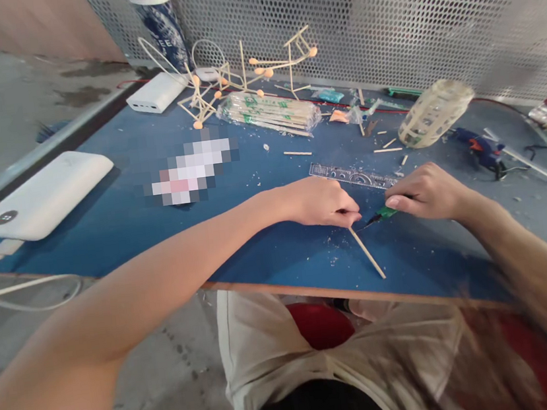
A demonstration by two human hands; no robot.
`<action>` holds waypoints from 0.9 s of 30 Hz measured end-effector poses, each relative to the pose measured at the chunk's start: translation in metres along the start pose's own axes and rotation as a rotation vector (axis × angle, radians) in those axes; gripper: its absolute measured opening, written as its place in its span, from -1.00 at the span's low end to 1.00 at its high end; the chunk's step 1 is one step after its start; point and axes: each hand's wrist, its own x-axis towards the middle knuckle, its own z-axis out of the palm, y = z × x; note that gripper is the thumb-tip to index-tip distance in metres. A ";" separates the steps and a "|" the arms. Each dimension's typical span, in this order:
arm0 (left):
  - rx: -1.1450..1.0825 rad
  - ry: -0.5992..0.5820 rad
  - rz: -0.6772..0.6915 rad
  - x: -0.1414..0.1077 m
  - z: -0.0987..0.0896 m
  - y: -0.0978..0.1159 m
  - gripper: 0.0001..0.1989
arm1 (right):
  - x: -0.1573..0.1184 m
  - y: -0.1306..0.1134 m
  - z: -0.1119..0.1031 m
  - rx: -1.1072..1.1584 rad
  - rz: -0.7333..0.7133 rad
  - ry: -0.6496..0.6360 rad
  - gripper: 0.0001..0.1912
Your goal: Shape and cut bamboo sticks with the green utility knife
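Observation:
My left hand (326,202) is closed, pinching one end of a thin wooden stick (369,253) against the blue tabletop. The stick's free end points toward the table's front edge. In my right hand (424,193) is a green-handled craft knife (385,212), gripped low over the table. Its thin dark tip reaches left, close beside the stick near my left fingers; whether it touches the wood I cannot tell. Just behind both hands lies a clear plastic ruler (357,176), its right end near my right fingers. Pale shavings are scattered around the stick.
Stick frames with orange joints (264,72) stand at the back, behind a wrapped bundle of sticks (272,111). A translucent jar (436,113) and a blue glue gun (478,148) are at right. White power banks (45,193) and a bottle (159,29) are left.

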 end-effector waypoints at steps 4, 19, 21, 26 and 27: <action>0.011 0.011 0.006 0.002 0.002 -0.001 -0.66 | 0.000 0.000 0.000 -0.013 0.001 0.000 -0.42; 0.068 0.045 0.007 0.007 0.005 -0.004 -0.68 | 0.003 -0.008 -0.004 -0.058 -0.035 0.019 -0.46; 0.050 0.038 0.011 0.008 0.004 -0.004 -0.68 | 0.003 -0.007 -0.005 -0.073 -0.038 0.021 -0.46; 0.023 0.045 0.018 0.009 0.005 -0.004 -0.69 | 0.005 -0.005 -0.005 -0.112 -0.044 0.024 -0.43; 0.029 0.052 0.023 0.009 0.005 -0.005 -0.68 | 0.005 -0.005 -0.005 -0.124 -0.045 0.030 -0.41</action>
